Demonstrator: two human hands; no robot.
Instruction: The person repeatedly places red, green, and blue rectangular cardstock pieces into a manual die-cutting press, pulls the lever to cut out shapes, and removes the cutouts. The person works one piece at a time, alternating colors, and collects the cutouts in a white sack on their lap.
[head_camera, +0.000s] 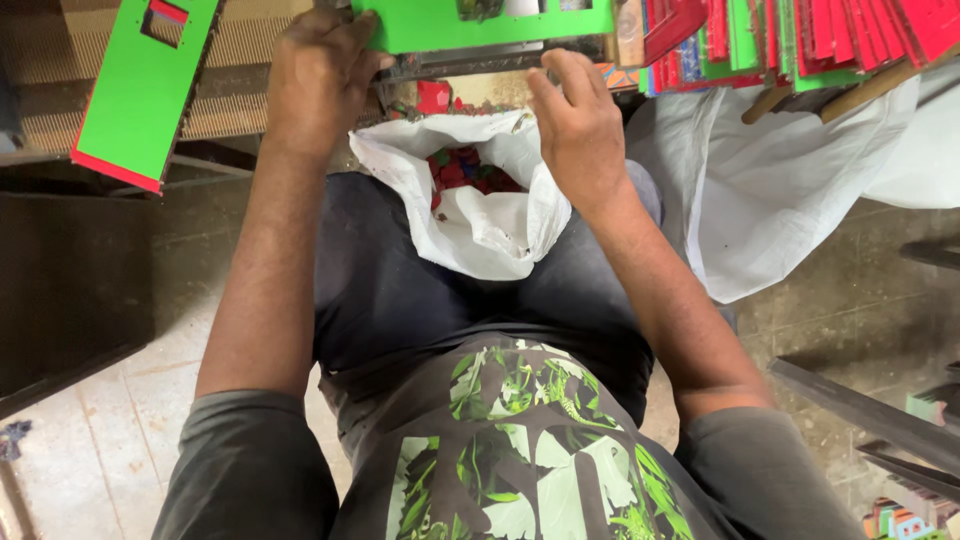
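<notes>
Lap: crinkled white bag (480, 225) | both hands (318, 85) (578, 130), fingers gripping flat green panel (480, 22)

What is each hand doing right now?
Left hand: closed on the green panel.
Right hand: fingers resting on the panel's edge; grip cannot be told.

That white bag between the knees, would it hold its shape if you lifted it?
Probably not: the white bag looks thin and crumpled, so it would likely sag. The red and green scraps inside seem small, so it is probably light, and might spill if tipped.
</notes>
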